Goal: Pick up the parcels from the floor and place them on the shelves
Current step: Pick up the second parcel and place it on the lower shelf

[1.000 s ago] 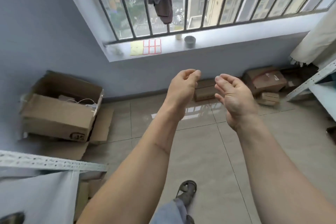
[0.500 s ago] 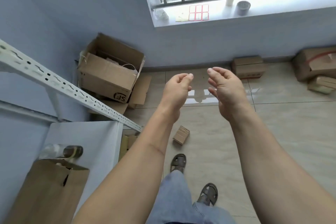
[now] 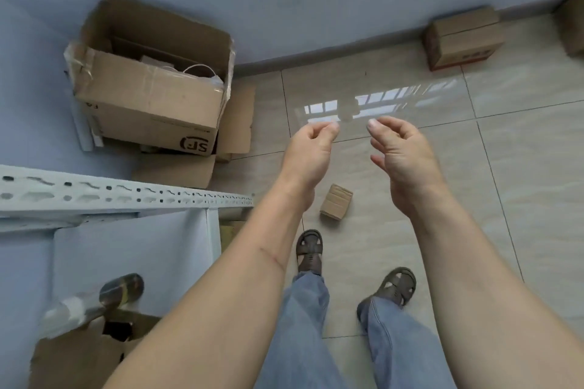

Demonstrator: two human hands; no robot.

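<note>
A small cardboard parcel (image 3: 336,206) lies on the tiled floor just ahead of my feet. Both of my hands hover in the air above and beyond it. My left hand (image 3: 311,153) has loosely curled fingers and holds nothing. My right hand (image 3: 403,155) is open, fingers apart and slightly bent, also holding nothing. A sealed brown parcel (image 3: 463,38) stands against the far wall at the right, and the edge of another parcel (image 3: 573,25) shows at the right border. The white metal shelf (image 3: 126,196) with its perforated rail stands at my left.
A large open SF cardboard box (image 3: 148,95) sits in the left corner on flattened cardboard (image 3: 177,169). On the shelf board lie a wrapped dark bottle (image 3: 94,301) and a brown carton (image 3: 79,357). My sandalled feet (image 3: 309,251) stand on the tiles.
My view has tilted down from the window to the floor. The small parcel and my feet have come into view, and my hands stay raised with nothing in them.
</note>
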